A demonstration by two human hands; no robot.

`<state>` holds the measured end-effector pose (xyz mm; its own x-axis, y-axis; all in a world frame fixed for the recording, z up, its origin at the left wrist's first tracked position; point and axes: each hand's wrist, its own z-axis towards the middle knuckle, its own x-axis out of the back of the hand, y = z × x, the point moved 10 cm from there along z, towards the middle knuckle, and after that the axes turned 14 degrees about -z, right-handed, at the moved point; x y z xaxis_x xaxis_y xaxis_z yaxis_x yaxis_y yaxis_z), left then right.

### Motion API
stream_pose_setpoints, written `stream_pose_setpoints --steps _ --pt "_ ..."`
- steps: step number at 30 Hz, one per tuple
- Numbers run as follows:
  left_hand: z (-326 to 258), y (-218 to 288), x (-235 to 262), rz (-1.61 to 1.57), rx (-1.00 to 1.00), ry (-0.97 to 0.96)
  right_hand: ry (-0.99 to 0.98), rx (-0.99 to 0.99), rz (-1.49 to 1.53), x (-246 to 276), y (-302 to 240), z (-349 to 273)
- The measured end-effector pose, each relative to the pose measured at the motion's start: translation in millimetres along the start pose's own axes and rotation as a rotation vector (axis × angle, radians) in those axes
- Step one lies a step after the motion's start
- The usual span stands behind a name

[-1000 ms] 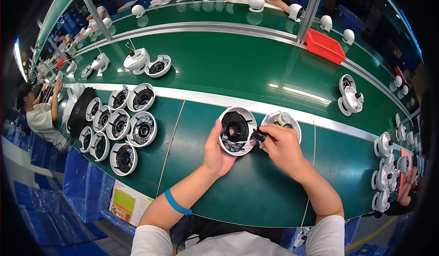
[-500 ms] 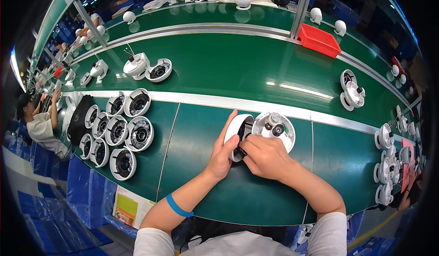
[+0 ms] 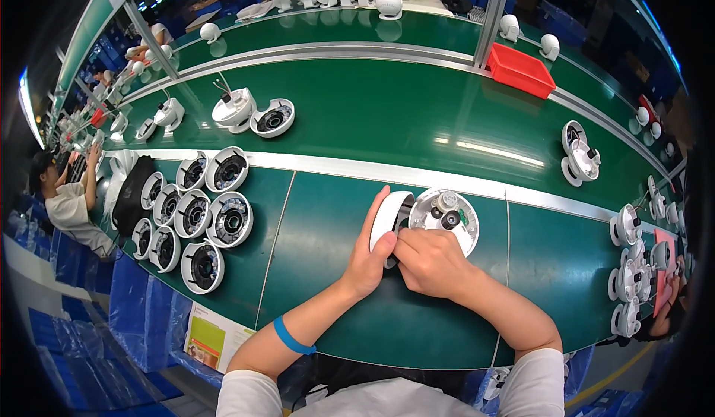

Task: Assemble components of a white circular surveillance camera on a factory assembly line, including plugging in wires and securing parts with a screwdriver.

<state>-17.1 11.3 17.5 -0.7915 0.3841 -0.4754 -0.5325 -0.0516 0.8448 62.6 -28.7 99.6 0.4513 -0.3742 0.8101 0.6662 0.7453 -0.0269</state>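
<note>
My left hand [image 3: 370, 262] grips the white cover [image 3: 389, 219], tilted on edge, mid-bench. My right hand [image 3: 430, 262] pinches its rim, beside the base [image 3: 447, 216].

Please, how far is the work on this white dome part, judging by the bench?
Looks done: two assembled white units lie on the green belt. In hand: the left hand tilts a white dome cover on edge, while the right hand works beside the round base. Left, probably: the cluster of open housings waiting at the left.
</note>
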Motion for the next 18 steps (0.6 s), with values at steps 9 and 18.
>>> stream_pose_setpoints --steps 9,18 --pt "7.6 -19.3 28.4 -0.524 0.176 0.424 -0.004 -0.483 -0.225 62.2 27.5 -1.1" --pt "81.3 11.8 109.7 0.327 -0.086 0.490 0.031 -0.951 0.990 9.5 99.0 2.7"
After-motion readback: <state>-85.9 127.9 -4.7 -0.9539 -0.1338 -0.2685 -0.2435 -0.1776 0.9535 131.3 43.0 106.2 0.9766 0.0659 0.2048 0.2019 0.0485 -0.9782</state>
